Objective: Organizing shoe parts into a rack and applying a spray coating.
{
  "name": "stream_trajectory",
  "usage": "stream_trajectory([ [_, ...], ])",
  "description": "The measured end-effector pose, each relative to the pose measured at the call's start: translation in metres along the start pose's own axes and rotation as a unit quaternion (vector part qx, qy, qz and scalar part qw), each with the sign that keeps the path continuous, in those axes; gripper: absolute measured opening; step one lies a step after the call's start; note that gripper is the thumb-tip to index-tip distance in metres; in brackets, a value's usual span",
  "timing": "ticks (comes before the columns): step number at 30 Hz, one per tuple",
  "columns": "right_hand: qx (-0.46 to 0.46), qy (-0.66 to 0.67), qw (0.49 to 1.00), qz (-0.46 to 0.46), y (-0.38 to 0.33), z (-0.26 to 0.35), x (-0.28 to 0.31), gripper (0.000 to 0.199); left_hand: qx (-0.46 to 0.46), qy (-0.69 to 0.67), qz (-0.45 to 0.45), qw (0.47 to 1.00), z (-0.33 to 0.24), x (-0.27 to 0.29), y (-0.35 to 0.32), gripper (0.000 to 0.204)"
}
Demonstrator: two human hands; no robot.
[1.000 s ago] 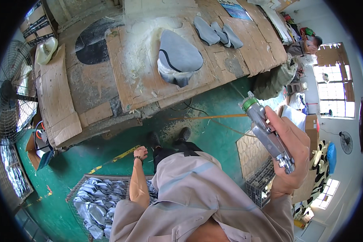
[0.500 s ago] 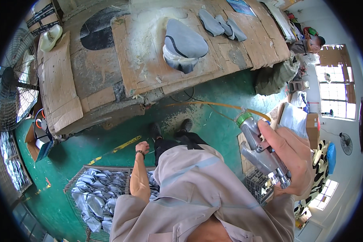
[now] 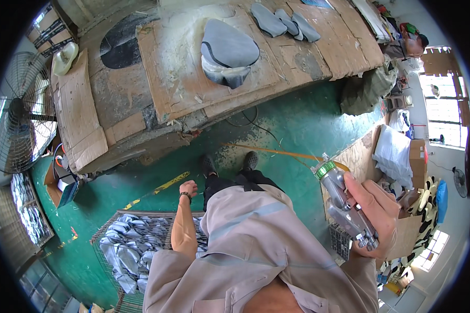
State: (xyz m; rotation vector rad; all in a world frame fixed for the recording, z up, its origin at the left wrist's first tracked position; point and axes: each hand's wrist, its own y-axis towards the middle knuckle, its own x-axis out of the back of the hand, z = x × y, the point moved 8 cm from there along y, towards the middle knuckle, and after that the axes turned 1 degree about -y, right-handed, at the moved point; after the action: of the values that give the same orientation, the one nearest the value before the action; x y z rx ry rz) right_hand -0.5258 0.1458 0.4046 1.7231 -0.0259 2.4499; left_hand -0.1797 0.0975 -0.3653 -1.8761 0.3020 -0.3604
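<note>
**Spray gun dropping to my right side while I am standing back from the bench**

Lower than a second ago, the silver spray gun (image 3: 344,206) is now sitting beside my hip rather than up in front of me, and the cardboard-covered workbench (image 3: 89,120) is sliding further up the view. I am gripping the gun in my right hand (image 3: 373,214), fingers wrapped tight round its body, green-ringed nozzle pointing up and away toward the bench. My left hand (image 3: 189,189) is hanging loosely curled at my side, holding nothing, just above the wire basket (image 3: 102,235) of grey shoe uppers (image 3: 122,245).

I am judging this as a pause between spray passes: the gun is well apart from any workpiece. A next pass would be calling for raising the gun and aiming it squarely at the bench top.

Beyond my shoes on the green floor, the grey moulded piece (image 3: 228,49) is lying on the bench in a pale halo of overspray, with three smaller grey pieces (image 3: 286,21) lined up further back. A standing fan (image 3: 18,115) is facing in from the left.
</note>
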Motion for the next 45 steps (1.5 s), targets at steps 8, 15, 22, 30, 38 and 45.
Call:
stream_trajectory([
  [8, -0.006, 0.074, 0.996, -0.044, -0.044, -0.104, 0.024, 0.064, -0.010, 0.004, -0.021, 1.000, -0.012, -0.044, -0.031, 0.032],
  [15, -0.087, 0.148, 0.980, -0.100, -0.076, -0.197, 0.037, 0.056, -0.024, 0.007, -0.029, 0.999, -0.027, -0.094, -0.066, 0.034],
  [22, -0.049, 0.214, 0.974, -0.048, -0.090, -0.279, 0.046, 0.060, -0.015, 0.000, -0.062, 0.998, -0.022, -0.110, -0.089, 0.030],
  [30, -0.163, 0.255, 0.942, -0.149, -0.077, -0.337, 0.071, 0.051, -0.004, -0.040, -0.076, 0.996, -0.011, -0.134, -0.108, 0.035],
  [38, -0.142, 0.273, 0.944, -0.114, -0.022, -0.334, 0.072, 0.053, 0.017, -0.064, -0.088, 0.994, -0.019, -0.149, -0.105, 0.027],
  [45, -0.150, 0.255, 0.951, -0.088, 0.019, -0.316, 0.079, 0.055, -0.006, -0.055, -0.049, 0.997, -0.084, -0.156, -0.062, 0.025],
])
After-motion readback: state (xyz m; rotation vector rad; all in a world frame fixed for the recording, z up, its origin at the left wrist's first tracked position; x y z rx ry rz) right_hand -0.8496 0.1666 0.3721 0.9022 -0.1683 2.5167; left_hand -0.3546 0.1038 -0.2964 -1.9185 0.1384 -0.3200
